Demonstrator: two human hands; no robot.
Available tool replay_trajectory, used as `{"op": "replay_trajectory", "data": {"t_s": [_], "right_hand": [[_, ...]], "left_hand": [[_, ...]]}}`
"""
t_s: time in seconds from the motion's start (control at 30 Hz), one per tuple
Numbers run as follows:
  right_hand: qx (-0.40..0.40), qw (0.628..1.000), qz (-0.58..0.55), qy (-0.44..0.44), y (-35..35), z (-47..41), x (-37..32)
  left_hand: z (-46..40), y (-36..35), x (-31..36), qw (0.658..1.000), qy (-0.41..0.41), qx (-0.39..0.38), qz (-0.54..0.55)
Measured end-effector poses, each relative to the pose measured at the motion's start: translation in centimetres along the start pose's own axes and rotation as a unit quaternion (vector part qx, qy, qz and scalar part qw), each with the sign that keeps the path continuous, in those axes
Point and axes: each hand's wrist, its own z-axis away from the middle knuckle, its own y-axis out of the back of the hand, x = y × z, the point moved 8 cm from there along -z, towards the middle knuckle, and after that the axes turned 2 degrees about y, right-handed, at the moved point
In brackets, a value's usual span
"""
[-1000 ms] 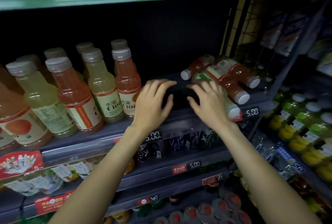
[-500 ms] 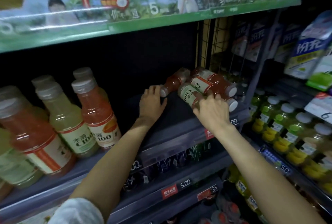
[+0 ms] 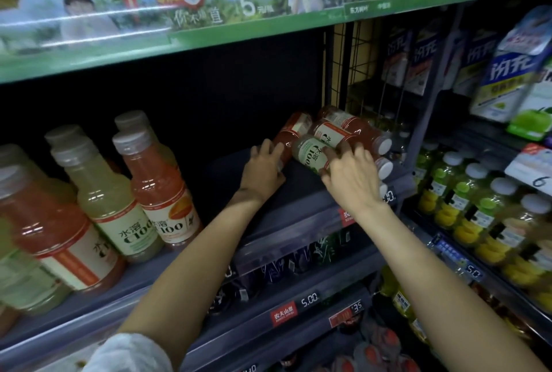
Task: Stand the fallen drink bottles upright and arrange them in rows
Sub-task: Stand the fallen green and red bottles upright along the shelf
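Both hands were deep in the right end of the dark shelf, working at a heap of fallen bottles. The left hand lay curled over the cap end of a reddish bottle that lay on its side, base pointing away toward the back; the fingers wrapped its neck, though the cap itself was hidden under the palm, so how firmly it was clamped could not be told for certain. The right hand was closed over the pale green-labelled bottle, thumb below and fingers across its upper side, that bottle lying flat with its base toward the left hand and just beside the reddish one.

Directly beyond the right hand's fingers, two more reddish bottles lay stacked on their sides, white caps pointing right toward the wire divider. A further cap showed just right of the right hand's knuckles.

Well to the left of the left hand, upright bottles of orange and pale yellow drink stood in rows on the same shelf.
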Motion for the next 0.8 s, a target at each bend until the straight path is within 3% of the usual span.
{"op": "replay_trajectory", "data": {"t_s": [0.17, 0.33, 0.43, 0.5, 0.63, 0.7, 0.8], "right_hand": [[-0.01, 0.999, 0.029, 0.013, 0.4, 0.0, -0.2], [-0.015, 0.998, 0.058, 0.024, 0.7, -0.3, -0.8], [0.018, 0.993, -0.06, 0.101, 1.4, 0.2, -3.8], [-0.009, 0.96, -0.236, 0.15, 2.0, 0.8, -6.9], [-0.102, 0.809, -0.572, 0.089, 1.2, 1.5, -10.7], [-0.092, 0.771, -0.628, 0.055, 0.6, 1.5, -11.7], [-0.091, 0.749, -0.657, -0.003, -0.6, 0.5, -12.7]], "left_hand": [[4.1, 3.1, 0.3, 0.999, -0.004, -0.004, 0.052], [9.1, 9.5, 1.0, 0.979, -0.069, 0.174, 0.08], [10.6, 13.2, 1.2, 0.962, -0.094, 0.235, 0.103], [11.1, 15.5, 1.0, 0.953, -0.103, 0.261, 0.114], [11.2, 18.4, -0.2, 0.937, -0.074, 0.304, 0.157], [11.2, 18.2, -0.7, 0.94, -0.06, 0.313, 0.122], [11.9, 16.8, -1.9, 0.951, -0.045, 0.304, -0.036]]}}
